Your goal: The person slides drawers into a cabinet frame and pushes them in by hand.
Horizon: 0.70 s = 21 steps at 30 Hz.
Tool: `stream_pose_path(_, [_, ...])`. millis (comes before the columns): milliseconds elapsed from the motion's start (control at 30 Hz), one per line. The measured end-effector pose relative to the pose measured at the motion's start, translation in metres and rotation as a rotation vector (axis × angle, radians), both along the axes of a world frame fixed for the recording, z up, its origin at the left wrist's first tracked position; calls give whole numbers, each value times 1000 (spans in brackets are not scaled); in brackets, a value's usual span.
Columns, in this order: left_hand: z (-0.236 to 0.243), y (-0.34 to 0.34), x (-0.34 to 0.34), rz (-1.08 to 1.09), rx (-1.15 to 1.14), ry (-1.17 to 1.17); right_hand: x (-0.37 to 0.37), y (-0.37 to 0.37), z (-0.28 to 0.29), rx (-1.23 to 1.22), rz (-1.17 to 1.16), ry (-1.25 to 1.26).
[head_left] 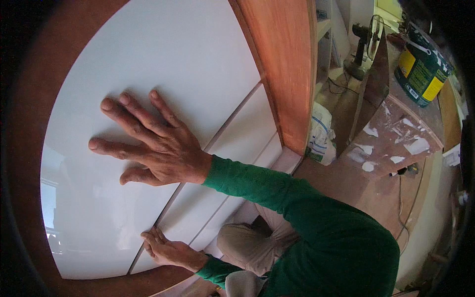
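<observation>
A large glossy white panel [163,64] is framed by reddish-brown wood, with narrower white panels [237,123] beside it across a dark seam. Spread flat on the large panel is my right hand [161,146], its fingers apart and pointing left, its thumb out. My left hand [170,251] is lower down, closed, its bent fingertips touching the seam between the panels. Whatever lies within those fingers is hidden. Green sleeves [257,180] cover both arms.
At the right, a dark green and yellow bucket [420,69] stands on a wooden box [391,133] spattered with white. Behind are a black fan [363,49] and a white sack [321,133]. A cable [402,208] trails over the floor. A brown wooden side [289,74] borders the panels.
</observation>
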<state>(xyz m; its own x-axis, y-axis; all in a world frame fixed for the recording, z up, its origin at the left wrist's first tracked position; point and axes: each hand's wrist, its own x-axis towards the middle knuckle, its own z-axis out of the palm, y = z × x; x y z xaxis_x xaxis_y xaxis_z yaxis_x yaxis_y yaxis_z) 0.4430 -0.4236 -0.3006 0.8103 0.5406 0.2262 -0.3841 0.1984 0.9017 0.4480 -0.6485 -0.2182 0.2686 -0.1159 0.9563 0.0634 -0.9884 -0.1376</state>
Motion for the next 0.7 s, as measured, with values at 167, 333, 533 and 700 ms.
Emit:
stream_pose_path(167, [-1, 13, 0, -37, 155, 52, 9, -8, -3, -3, -19, -66])
stream_pose_path(333, [9, 28, 2, 271, 684, -161, 13, -7, -3, 7, -111, -35])
stream_pose_path(533, [99, 7, 83, 699, 1397, -769, 13, -3, -3, 30, -83, -43])
stream_pose_path(700, [106, -1, 84, 755, 1381, -784, 9, -4, -5, 34, -8, -94])
